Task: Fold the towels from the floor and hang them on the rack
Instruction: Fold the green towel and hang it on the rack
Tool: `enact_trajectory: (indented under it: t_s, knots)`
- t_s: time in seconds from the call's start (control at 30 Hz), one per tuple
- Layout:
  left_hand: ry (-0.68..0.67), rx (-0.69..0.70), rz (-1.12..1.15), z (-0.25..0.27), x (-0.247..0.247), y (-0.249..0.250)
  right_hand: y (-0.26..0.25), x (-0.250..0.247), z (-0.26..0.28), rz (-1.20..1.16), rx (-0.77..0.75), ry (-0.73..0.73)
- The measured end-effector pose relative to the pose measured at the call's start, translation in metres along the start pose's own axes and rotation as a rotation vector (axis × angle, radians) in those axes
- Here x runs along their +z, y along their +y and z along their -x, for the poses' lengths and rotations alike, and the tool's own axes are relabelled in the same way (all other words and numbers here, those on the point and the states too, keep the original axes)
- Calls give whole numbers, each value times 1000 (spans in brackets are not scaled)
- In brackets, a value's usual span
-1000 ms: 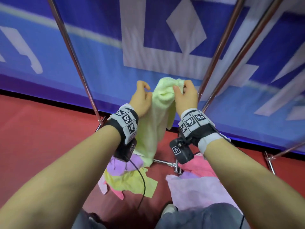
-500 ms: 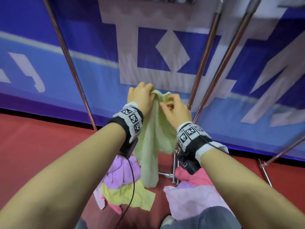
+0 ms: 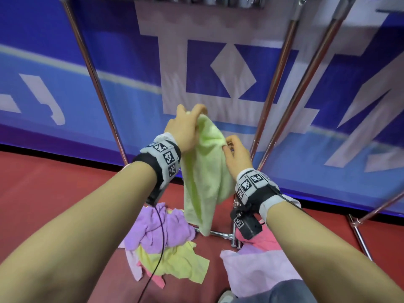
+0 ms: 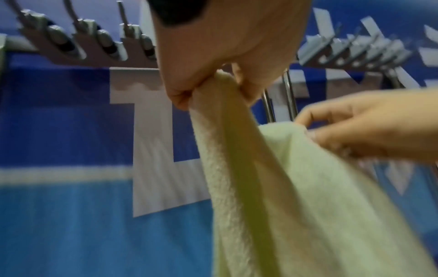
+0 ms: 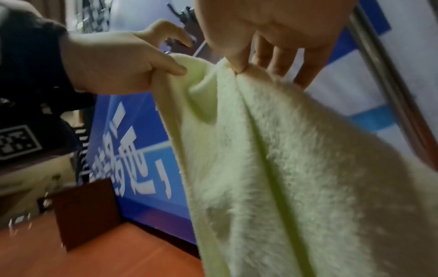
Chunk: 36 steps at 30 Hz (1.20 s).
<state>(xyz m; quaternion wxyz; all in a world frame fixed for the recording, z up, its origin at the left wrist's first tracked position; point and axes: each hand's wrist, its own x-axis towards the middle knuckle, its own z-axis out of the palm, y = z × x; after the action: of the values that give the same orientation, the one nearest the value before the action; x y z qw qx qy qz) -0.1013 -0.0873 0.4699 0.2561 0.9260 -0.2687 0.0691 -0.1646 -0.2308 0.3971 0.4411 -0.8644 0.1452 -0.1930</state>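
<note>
A light green towel (image 3: 205,171) hangs in the air in front of me, held at its top edge by both hands. My left hand (image 3: 185,125) grips the upper left corner, bunched between thumb and fingers (image 4: 187,90). My right hand (image 3: 234,152) pinches the edge a little lower and to the right (image 5: 237,69). The towel (image 4: 296,187) drapes down in soft folds (image 5: 296,168). The rack's metal poles (image 3: 275,84) rise behind the towel, and its top bar with hooks (image 4: 94,43) is above my left hand.
Purple (image 3: 159,228), yellow (image 3: 179,265) and pink (image 3: 258,239) towels lie heaped on the red floor (image 3: 54,189) below my hands, around the rack's foot (image 3: 231,236). A blue and white banner (image 3: 131,73) stands behind the rack. Another pole (image 3: 96,77) slants at left.
My hands were level and close together on the towel's top; now the left hand is higher and the right has slid lower along the edge. The view has tilted upward.
</note>
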Motion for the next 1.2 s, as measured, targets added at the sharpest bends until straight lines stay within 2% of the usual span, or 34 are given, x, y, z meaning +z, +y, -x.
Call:
enact_trajectory:
  t_s: [0.07, 0.13, 0.2, 0.33, 0.43, 0.5, 0.57, 0.63, 0.77, 0.83, 0.97, 1.1, 1.2]
  knots:
    - [-88, 86, -264, 8, 9, -6, -7, -4, -4, -27, -65, -2]
    - [-140, 100, -351, 16, 21, -8, -17, -5, -7, -62, -130, -7]
    - [-109, 33, -288, 21, 32, -8, -25, -5, -9, -83, -176, -11]
    - [51, -48, -184, 17, 34, 2, -28, -6, -12, -45, -218, -27]
    - [116, -73, -162, 12, 30, 5, -21, -10, -7, 48, -145, -32]
    - [153, -115, -114, 10, 25, 6, -15, -12, 1, 196, -11, -47]
    - [179, -132, -52, 9, 17, 7, -9, -11, 8, 352, 111, -153]
    - [189, -108, -20, 8, 10, 10, -4, -8, 10, 349, 149, -224]
    - [120, -128, 66, 4, -2, 6, -14, -15, 6, 102, 161, -80]
    - [70, -143, 92, 3, -7, 1, -19, -22, 5, 127, 164, -59]
    - [-33, -173, -11, 7, -12, -1, -27, -32, 5, 154, 165, -29]
    - [-46, -208, 57, 9, -12, -3, -32, -37, 7, 5, 122, 75]
    - [8, -183, 79, 10, -12, -9, -32, -37, 6, 2, 137, 97]
